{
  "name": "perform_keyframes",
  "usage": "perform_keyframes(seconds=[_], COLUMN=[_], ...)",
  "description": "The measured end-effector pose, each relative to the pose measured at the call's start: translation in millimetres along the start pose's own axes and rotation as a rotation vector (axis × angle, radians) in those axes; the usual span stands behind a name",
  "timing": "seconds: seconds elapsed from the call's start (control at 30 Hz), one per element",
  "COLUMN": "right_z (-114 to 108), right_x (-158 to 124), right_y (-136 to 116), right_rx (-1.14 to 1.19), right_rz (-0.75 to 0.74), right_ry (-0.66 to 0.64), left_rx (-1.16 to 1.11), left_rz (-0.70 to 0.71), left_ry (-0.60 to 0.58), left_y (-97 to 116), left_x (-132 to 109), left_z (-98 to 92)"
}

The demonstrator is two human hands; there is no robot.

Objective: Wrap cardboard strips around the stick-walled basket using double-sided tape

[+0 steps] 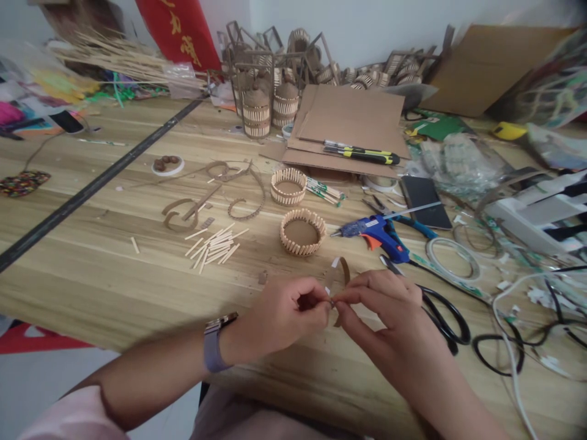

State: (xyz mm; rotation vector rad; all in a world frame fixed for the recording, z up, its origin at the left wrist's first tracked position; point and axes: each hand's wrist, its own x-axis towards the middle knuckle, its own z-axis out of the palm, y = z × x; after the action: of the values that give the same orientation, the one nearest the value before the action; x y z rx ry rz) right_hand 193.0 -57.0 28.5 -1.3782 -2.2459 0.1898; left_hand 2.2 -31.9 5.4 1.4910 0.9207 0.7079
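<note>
My left hand [291, 311] and my right hand [383, 311] meet fingertip to fingertip near the table's front edge. Both pinch a thin brown cardboard strip [345, 273], which curls up behind the fingers and shows a white patch near its top. The pinched ends are mostly hidden by my fingers. Just beyond stands a round stick-walled basket [302, 247] with a brown base, and behind it a second stick ring [288, 194]. A blue glue gun [378, 235] lies to the right of the nearer basket, its nozzle pointing at it.
Loose short sticks [215, 247] and curled strips [181, 217] lie left of centre. Black-handled scissors [444, 318] rest beside my right hand, near a tape roll [453, 258] and cables. Cardboard sheets [351, 116] with utility knives [362, 153] and finished lanterns [255, 113] stand farther back.
</note>
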Motion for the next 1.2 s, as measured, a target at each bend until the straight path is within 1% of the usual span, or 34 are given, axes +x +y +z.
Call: perform_keyframes(seconds=[0.1,0.23,0.37,0.47,0.53,0.6,0.63,0.7,0.77,0.87,0.9,0.97,1.03,1.1,1.13,1.17,1.2], right_z=[-1.1,-2.5,-2.3,-5.3,-12.5,-24.0,-30.6,-43.0,-51.3,-54.3,-53.7,-51.7,-49.2,-45.8,-43.5,-41.0,-38.2], right_x=[1.8,1.0,1.5,5.3,8.3,10.1,10.2,8.8,5.5,-1.0,-2.8,-4.5,-2.7,2.3,5.5,8.7,11.8], right_y=[-1.2,0.3,1.6,8.2,19.7,36.0,44.7,60.7,72.7,83.1,84.9,85.5,81.3,72.1,66.1,59.7,53.2], right_rx=[0.033,0.001,0.018,0.074,0.118,0.124,0.093,-0.024,-0.222,-0.499,-0.544,-0.559,-0.504,-0.32,-0.181,-0.02,0.146], right_rz=[0.031,0.005,0.013,0.078,0.148,0.255,0.332,0.521,0.652,0.729,0.728,0.679,0.613,0.564,0.542,0.488,0.418], right_ry=[0.0,-0.022,-0.026,0.036,0.098,0.137,0.157,0.154,0.174,0.28,0.319,0.381,0.421,0.409,0.369,0.297,0.172], left_rx=[0.007,0.034,0.002,-0.062,-0.157,-0.279,-0.332,-0.408,-0.456,-0.523,-0.548,-0.593,-0.63,-0.662,-0.682,-0.705,-0.732], left_rz=[0.011,0.012,0.003,0.056,0.094,0.094,0.083,0.058,0.023,-0.047,-0.07,-0.105,-0.112,-0.113,-0.115,-0.116,-0.114], left_ry=[0.005,0.016,-0.012,-0.02,-0.022,-0.036,-0.047,-0.063,-0.067,-0.08,-0.086,-0.096,-0.101,-0.096,-0.089,-0.081,-0.075], left_y=[0.4,-0.8,-3.6,-5.8,-5.5,-2.9,-0.8,4.0,7.9,9.4,8.7,6.8,5.9,7.1,8.5,10.1,11.7], left_x=[0.0,-0.9,-1.8,-0.4,1.3,2.7,3.0,3.0,2.6,2.5,2.8,3.8,5.2,6.8,7.6,8.3,9.0], left_z=[-0.2,0.3,0.2,-2.3,-4.7,-6.8,-7.5,-8.3,-8.1,-6.8,-6.4,-6.1,-6.7,-8.2,-9.2,-10.3,-11.7])
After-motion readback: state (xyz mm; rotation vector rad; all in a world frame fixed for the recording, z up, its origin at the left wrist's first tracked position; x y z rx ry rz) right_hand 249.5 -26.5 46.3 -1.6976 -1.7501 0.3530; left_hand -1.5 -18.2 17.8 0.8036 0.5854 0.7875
